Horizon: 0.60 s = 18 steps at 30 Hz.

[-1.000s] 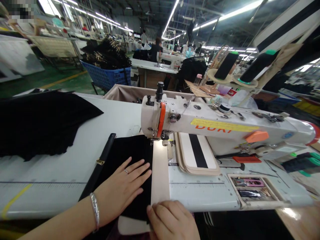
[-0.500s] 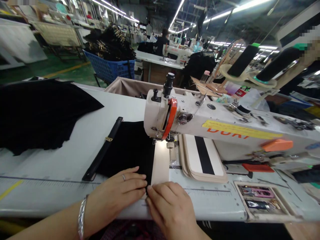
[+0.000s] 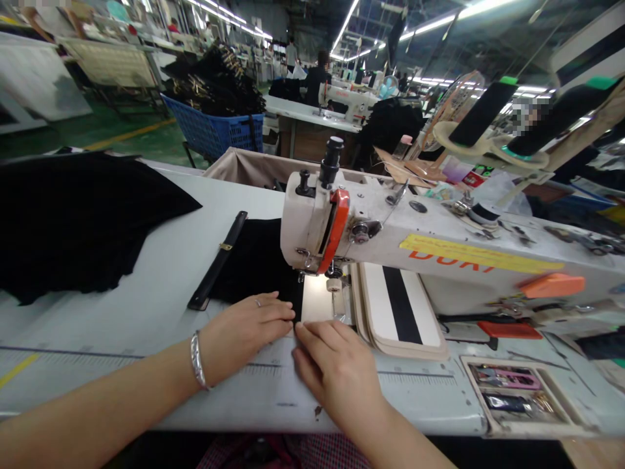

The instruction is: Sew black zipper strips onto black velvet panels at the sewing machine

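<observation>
My left hand [image 3: 251,332] lies palm down, fingers stretched out, on the near edge of a black fabric panel [image 3: 258,260]. A black strap [image 3: 217,267] with a gold-coloured fitting runs along that panel's left side. Beside it my right hand [image 3: 339,365] has its fingers bent and close together at the near end of a beige strip [image 3: 316,303]; the thumb is tucked low. The strip lies along the panel's right edge and runs under the lit head of the sewing machine [image 3: 312,221]. Where needle and foot meet the material is hard to see.
A large black fabric piece [image 3: 83,221] covers the table's left. Right of the needle lie stacked beige panels with a black stripe [image 3: 403,306]. A tool tray [image 3: 522,394] sits at the right front. Behind are a blue basket [image 3: 215,130] and thread cones [image 3: 483,111].
Both hands have moved forward, towards the machine head. The black panel, its strap and the beige strip have slid the same way, so less of the strip shows in front of the needle.
</observation>
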Motion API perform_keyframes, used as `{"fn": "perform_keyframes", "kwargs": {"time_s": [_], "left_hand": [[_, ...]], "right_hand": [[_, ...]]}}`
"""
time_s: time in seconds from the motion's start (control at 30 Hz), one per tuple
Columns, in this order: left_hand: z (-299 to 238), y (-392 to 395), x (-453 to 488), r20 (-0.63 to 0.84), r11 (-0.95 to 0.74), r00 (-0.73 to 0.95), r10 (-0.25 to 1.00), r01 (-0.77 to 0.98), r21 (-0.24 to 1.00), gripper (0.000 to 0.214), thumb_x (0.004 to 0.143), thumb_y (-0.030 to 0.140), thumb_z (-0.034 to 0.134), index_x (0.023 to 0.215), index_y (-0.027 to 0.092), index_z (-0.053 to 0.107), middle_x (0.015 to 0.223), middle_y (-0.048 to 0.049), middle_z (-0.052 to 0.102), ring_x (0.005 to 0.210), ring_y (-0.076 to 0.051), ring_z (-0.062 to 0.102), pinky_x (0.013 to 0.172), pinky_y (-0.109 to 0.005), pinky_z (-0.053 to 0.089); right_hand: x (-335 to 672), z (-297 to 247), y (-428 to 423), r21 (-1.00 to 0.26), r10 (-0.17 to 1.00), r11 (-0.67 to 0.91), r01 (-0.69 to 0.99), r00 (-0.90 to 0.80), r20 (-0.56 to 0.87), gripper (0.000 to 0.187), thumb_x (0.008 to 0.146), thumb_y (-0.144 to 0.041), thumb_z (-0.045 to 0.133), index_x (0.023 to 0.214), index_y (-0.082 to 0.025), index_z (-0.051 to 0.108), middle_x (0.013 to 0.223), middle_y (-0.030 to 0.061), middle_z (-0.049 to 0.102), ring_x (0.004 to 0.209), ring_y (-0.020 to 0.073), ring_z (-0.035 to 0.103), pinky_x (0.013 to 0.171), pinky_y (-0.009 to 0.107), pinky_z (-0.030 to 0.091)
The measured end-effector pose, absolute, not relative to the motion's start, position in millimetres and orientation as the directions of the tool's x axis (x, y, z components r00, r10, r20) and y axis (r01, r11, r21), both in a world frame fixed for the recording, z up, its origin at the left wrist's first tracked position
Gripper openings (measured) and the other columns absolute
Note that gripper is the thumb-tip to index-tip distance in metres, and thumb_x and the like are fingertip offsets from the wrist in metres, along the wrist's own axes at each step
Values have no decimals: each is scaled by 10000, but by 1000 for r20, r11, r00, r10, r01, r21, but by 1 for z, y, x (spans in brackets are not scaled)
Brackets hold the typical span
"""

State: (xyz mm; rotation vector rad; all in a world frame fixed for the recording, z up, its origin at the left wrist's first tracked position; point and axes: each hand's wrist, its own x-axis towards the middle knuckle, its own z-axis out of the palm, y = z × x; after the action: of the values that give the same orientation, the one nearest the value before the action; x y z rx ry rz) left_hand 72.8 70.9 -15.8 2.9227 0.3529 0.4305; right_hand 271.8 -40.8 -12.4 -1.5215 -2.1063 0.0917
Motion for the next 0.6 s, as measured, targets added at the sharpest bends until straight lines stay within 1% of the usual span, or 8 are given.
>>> {"fn": "perform_keyframes", "kwargs": {"time_s": [0.13,0.27,0.4,0.5,0.6], "left_hand": [[-16,87,78,232,-955,933,276,238,179,332,906,23,455,1155,145,638,1237,-77,661,1228,-193,559,1153,-410,348],[-14,101,86,231,-948,924,304,270,170,330,889,2,453,1116,136,650,1233,-86,658,1193,-196,583,1123,-400,386],[-13,115,94,277,-948,908,313,282,149,284,900,14,457,1048,136,667,1187,-87,670,1114,-195,619,1085,-383,421],[-14,124,100,312,-940,889,336,293,175,274,912,26,454,1008,150,679,1135,-75,685,1069,-182,628,1042,-349,453],[-14,130,105,327,-921,863,385,333,204,279,907,27,458,993,156,690,1120,-68,691,1079,-183,618,1016,-332,468]], "right_hand": [[275,-8,-28,-351,919,330,876,-215,330,287,927,-254,577,1199,-183,637,1013,68,665,971,212,588,894,373,499],[279,-6,-15,-328,936,307,894,-221,274,324,919,-284,593,1223,-177,623,1064,67,651,1009,228,567,934,388,477],[282,-7,-3,-277,934,297,914,-219,281,345,916,-297,581,1235,-171,620,1101,81,646,1016,242,563,922,393,477],[282,-9,4,-245,937,269,932,-194,291,376,909,-317,577,1252,-167,611,1115,94,645,997,243,574,895,397,484],[281,-11,8,-230,942,242,943,-171,289,404,921,-341,552,1287,-172,589,1128,98,643,982,247,579,892,407,478]]}}
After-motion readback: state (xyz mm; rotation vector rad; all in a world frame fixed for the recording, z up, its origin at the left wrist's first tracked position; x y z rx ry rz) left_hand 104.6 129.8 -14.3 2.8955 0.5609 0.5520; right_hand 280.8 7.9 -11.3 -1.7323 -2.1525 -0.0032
